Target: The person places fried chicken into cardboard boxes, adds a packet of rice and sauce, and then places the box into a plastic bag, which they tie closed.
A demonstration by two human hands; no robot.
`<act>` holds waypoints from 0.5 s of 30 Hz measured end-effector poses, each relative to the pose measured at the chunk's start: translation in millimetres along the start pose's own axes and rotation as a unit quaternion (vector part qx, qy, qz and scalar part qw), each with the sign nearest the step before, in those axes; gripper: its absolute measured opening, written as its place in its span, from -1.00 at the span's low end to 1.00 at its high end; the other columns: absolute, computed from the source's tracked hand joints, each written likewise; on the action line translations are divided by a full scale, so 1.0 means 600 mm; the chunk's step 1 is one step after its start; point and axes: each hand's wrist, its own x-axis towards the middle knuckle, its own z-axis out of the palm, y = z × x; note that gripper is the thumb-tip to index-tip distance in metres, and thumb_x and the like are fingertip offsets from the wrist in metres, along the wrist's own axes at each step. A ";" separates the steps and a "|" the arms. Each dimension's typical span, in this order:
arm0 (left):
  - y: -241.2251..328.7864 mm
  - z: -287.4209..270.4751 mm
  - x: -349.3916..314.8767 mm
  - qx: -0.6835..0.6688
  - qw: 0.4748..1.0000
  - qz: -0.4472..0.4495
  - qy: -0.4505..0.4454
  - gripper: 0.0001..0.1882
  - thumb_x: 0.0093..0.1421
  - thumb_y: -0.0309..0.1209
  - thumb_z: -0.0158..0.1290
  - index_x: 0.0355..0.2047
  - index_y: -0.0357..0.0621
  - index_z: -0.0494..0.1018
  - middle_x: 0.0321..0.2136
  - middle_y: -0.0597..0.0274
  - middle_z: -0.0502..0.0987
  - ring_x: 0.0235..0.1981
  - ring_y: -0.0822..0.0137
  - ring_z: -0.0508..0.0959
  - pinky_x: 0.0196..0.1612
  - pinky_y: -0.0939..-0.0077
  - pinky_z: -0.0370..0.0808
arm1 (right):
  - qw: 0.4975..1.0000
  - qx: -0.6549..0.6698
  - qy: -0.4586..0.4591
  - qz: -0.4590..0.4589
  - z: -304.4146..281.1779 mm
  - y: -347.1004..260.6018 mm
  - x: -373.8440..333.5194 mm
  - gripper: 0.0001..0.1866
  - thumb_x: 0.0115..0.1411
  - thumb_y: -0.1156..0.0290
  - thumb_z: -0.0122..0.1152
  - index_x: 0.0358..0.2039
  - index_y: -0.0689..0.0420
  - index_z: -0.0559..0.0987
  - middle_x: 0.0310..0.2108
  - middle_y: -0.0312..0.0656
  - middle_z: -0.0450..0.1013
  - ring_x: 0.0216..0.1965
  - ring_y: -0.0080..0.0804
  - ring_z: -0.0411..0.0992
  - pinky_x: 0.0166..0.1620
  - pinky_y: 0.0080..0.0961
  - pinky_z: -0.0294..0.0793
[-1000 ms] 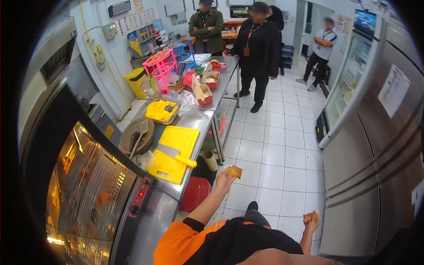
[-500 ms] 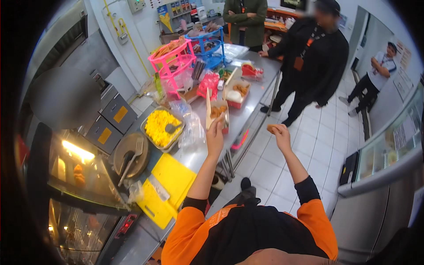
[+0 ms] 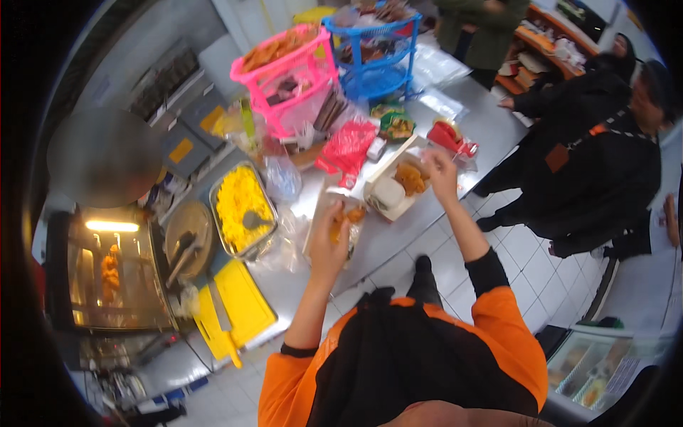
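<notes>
On the steel table, my left hand (image 3: pixel 327 245) grips the side of an open cardboard box (image 3: pixel 311 226) with fried food pieces (image 3: pixel 353 213) inside. My right hand (image 3: pixel 442 174) is at the right rim of a second open box (image 3: pixel 396 214), its fingers pinched together and blurred. Whatever lies between them is too unclear to name. This second box holds a white round wrapped portion (image 3: pixel 388 192) beside golden fried chicken (image 3: pixel 410 177). Behind both boxes lies a crumpled red plastic bag (image 3: pixel 348 148).
A tray of yellow food (image 3: pixel 242 199) and yellow cutting boards (image 3: pixel 245 299) with a knife lie left. Pink (image 3: pixel 284 71) and blue (image 3: pixel 377 57) tiered racks stand behind. A lit food warmer (image 3: pixel 110 274) is far left. A person in black (image 3: pixel 569 171) stands right of the table.
My right hand has moved from beside the table, where it held a brown fried piece, to the second box. The view has shifted closer to the table, and my left hand stays at its box.
</notes>
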 end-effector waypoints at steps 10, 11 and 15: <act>-0.063 0.224 0.042 -0.016 0.968 -0.246 -0.052 -0.65 0.28 -0.22 -0.14 0.01 -0.05 0.38 0.19 -0.17 0.13 0.28 -0.07 -0.03 0.29 0.21 -0.14 | 0.837 -0.175 -0.500 0.135 0.003 0.100 0.186 -0.26 0.07 -0.08 0.15 0.12 0.19 0.31 0.07 0.07 0.31 0.09 -0.16 0.31 0.12 -0.40 0.25; -0.056 0.239 0.022 0.017 0.968 -0.249 -0.010 -0.65 0.26 -0.25 -0.11 0.02 -0.06 0.36 0.21 -0.16 0.09 0.29 -0.07 -0.05 0.29 0.20 -0.14 | 0.841 -0.129 -0.510 0.126 -0.010 0.117 0.160 -0.20 0.06 -0.03 0.19 0.20 0.17 0.21 0.10 0.08 0.28 0.12 -0.15 0.28 0.15 -0.41 0.21; -0.025 0.314 -0.017 0.093 0.964 -0.232 0.087 -0.53 0.15 -0.37 0.03 0.08 -0.09 0.24 0.27 -0.14 -0.10 0.30 -0.06 -0.12 0.28 0.14 -0.17 | 0.889 -0.070 -0.443 0.098 -0.062 0.175 0.069 -0.20 0.14 0.14 0.15 0.27 0.20 0.03 0.22 0.08 0.10 0.22 -0.17 0.12 0.23 -0.40 0.08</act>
